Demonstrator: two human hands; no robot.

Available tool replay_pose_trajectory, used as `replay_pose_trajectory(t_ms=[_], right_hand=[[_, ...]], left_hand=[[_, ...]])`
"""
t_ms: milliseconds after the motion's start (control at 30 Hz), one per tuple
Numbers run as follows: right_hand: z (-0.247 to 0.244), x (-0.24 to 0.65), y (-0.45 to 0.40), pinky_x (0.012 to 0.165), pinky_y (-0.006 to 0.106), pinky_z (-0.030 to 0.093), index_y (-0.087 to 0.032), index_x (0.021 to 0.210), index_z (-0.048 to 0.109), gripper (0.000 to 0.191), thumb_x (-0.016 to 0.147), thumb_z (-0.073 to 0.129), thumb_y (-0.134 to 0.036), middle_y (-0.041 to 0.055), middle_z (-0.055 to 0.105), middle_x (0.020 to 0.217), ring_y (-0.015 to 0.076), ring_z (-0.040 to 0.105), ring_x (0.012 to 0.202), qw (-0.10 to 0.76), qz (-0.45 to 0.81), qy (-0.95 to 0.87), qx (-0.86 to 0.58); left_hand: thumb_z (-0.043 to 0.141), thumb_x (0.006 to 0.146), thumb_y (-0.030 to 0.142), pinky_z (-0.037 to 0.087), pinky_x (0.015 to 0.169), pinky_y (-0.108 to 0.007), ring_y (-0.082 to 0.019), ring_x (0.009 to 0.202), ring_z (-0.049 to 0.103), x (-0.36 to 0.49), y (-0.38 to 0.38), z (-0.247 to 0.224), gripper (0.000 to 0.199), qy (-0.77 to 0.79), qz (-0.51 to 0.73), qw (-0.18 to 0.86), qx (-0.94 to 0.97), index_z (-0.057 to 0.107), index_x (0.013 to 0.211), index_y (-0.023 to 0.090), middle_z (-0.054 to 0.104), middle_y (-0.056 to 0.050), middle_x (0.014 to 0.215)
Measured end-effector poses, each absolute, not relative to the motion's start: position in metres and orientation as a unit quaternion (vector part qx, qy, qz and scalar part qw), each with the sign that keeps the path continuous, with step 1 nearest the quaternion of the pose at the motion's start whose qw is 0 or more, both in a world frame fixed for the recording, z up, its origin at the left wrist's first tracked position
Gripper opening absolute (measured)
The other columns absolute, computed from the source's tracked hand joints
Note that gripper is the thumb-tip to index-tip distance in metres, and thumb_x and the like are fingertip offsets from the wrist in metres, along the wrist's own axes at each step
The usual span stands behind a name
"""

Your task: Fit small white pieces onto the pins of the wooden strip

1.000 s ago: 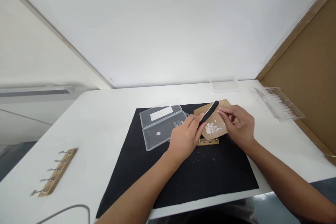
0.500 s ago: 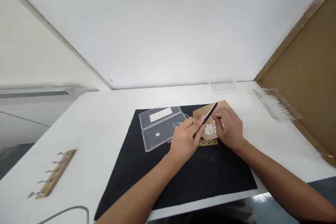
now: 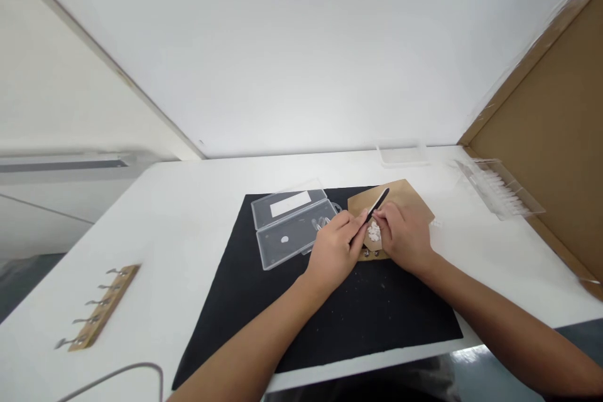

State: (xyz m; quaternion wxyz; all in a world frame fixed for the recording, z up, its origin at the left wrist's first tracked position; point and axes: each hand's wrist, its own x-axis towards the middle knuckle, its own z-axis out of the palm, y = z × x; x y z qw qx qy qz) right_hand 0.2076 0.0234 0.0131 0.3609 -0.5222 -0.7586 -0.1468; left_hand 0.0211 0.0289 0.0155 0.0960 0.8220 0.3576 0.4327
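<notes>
A narrow black file with a pale face [image 3: 379, 201], like a nail file, slants up and away from my left hand [image 3: 336, 244], whose fingers are closed around its lower end. Right beside the file, my right hand [image 3: 406, 235] has its thumb and fingertips pinched together close to its edge. Whatever sits in that pinch is too small to make out. Below the hands lies brown paper [image 3: 409, 193] bearing a heap of small white pieces [image 3: 374, 232], partly covered by my right hand. A wooden strip with metal fittings [image 3: 372, 255] shows at the paper's near edge.
An open clear plastic case [image 3: 268, 250] rests on the black mat [image 3: 254, 314], left of my hands. Another wooden strip with metal prongs [image 3: 106, 311] is at the table's left. At the right are a clear box of pale sticks [image 3: 502, 188] and a tall cardboard panel [image 3: 551, 107].
My right hand has shifted slightly left and down along the file, covering more of the white pieces. The left hand keeps its grip on the file. The view has shifted slightly.
</notes>
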Motion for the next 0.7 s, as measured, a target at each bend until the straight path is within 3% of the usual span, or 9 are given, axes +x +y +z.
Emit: replay_pose_trajectory(t_ms=[533, 700], right_hand=[[0.0235, 0.2039, 0.0213, 0.067, 0.034, 0.034, -0.021, 0.081, 0.054, 0.026, 0.107, 0.051, -0.021, 0.0002, 0.069, 0.071, 0.0150, 0.057, 0.059, 0.377, -0.153, -0.768, -0.494], [0.0235, 0.2095, 0.0199, 0.071, 0.034, 0.041, -0.021, 0.088, 0.059, 0.018, 0.106, 0.058, -0.026, 0.0000, 0.075, 0.079, 0.0154, 0.063, 0.064, 0.412, -0.103, -0.753, -0.502]], left_hand=[[0.053, 0.108, 0.025, 0.056, 0.068, -0.026, -0.015, 0.073, 0.066, 0.0203, 0.0272, 0.0213, 0.028, 0.366, 0.427, 0.069, 0.824, 0.073, 0.126, 0.014, 0.068, -0.004, 0.082], [0.057, 0.106, 0.027, 0.059, 0.080, -0.030, -0.020, 0.090, 0.073, 0.0139, 0.0332, 0.0238, 0.027, 0.441, 0.393, 0.067, 0.804, 0.070, 0.128, 0.018, 0.076, -0.008, 0.100]])
